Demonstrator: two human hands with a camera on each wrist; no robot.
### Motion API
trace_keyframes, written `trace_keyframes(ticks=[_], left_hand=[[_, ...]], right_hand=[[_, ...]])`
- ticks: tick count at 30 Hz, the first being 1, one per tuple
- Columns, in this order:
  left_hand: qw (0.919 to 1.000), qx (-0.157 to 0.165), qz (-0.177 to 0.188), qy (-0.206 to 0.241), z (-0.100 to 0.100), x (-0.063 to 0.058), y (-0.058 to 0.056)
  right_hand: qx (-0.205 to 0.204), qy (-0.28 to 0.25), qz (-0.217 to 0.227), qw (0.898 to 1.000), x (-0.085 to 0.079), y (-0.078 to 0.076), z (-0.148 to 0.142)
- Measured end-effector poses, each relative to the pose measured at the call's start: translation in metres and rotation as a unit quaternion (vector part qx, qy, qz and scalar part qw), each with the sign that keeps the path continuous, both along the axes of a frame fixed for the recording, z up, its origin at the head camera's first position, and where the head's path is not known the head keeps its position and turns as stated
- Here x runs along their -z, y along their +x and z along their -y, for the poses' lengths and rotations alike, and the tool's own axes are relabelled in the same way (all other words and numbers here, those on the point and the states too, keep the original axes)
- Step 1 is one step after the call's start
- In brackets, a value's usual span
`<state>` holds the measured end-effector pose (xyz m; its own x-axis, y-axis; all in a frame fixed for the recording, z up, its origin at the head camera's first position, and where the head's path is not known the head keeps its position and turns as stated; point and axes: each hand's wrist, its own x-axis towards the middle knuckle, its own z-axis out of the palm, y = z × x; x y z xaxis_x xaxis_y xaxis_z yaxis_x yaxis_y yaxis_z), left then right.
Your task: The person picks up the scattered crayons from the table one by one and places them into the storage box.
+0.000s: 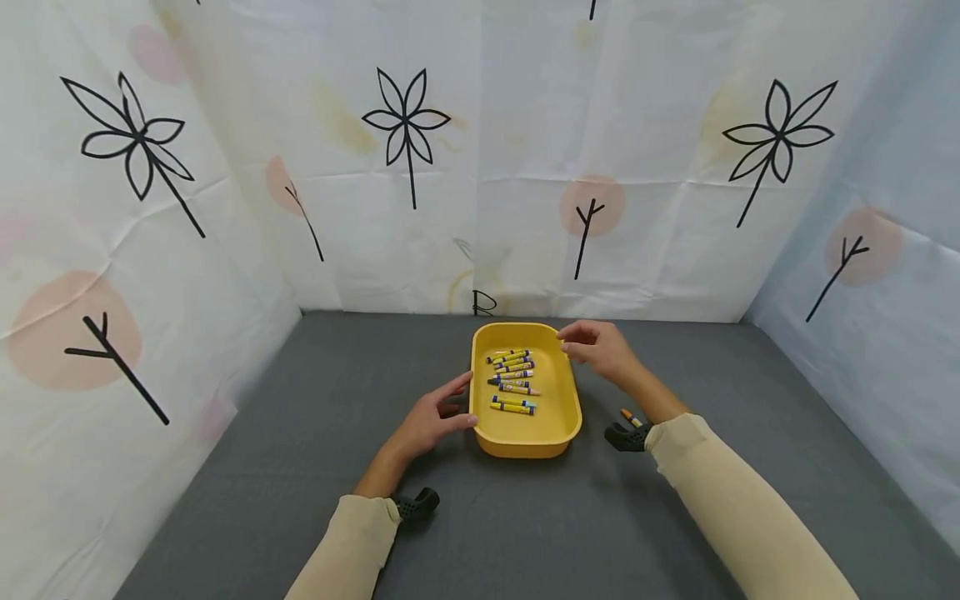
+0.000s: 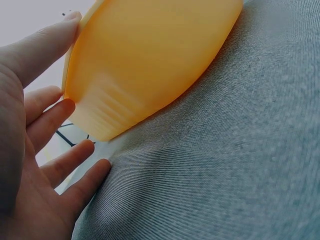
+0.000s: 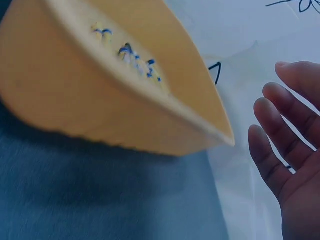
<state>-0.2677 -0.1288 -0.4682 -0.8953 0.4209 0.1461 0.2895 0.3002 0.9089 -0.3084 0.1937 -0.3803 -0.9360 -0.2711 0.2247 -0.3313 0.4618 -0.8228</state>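
Observation:
A yellow tray (image 1: 551,429) stands on the grey cloth, with several yellow-wrapped crayons (image 1: 517,389) lying in a loose column inside it. My left hand (image 1: 427,422) is at its left side, thumb tip and fingertips right at the rim; the left wrist view shows the fingers (image 2: 67,162) spread along the tray's outer wall (image 2: 150,55). By the far right corner of the tray is my right hand (image 1: 600,348), holding nothing. Its fingers (image 3: 272,150) are gently bent and stand apart from the tray wall (image 3: 100,100) in the right wrist view.
One orange crayon (image 1: 630,417) lies on the grey cloth (image 1: 525,525) near my right wrist, partly hidden by the black wrist strap (image 1: 626,437). A white printed curtain (image 1: 517,150) closes off the back and both sides.

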Motion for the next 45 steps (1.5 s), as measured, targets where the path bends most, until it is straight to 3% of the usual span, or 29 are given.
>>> trace_keyframes(ticks=[12, 20, 25, 32, 37, 45], left_hand=[[0.9997, 0.017, 0.011, -0.016, -0.003, -0.011, 0.003], [0.9999, -0.005, -0.001, -0.013, -0.003, -0.001, 0.000], [0.9999, -0.007, 0.000, -0.011, -0.002, -0.001, 0.000], [0.9999, 0.009, 0.006, -0.012, -0.001, -0.007, 0.002], [0.9999, -0.004, -0.002, -0.012, 0.000, -0.001, 0.000], [0.9998, -0.010, -0.004, -0.017, -0.002, -0.001, 0.001]], right_hand=[[0.017, 0.009, 0.015, 1.000, 0.029, 0.020, -0.047], [0.029, 0.060, 0.025, 0.997, 0.043, 0.031, -0.068], [0.034, 0.087, 0.024, 0.995, 0.051, 0.037, -0.079], [0.014, 0.106, 0.036, 0.994, 0.059, 0.044, -0.091], [-0.013, 0.123, 0.035, 0.992, 0.065, 0.047, -0.096], [-0.044, 0.163, 0.040, 0.985, 0.064, 0.050, -0.098]])
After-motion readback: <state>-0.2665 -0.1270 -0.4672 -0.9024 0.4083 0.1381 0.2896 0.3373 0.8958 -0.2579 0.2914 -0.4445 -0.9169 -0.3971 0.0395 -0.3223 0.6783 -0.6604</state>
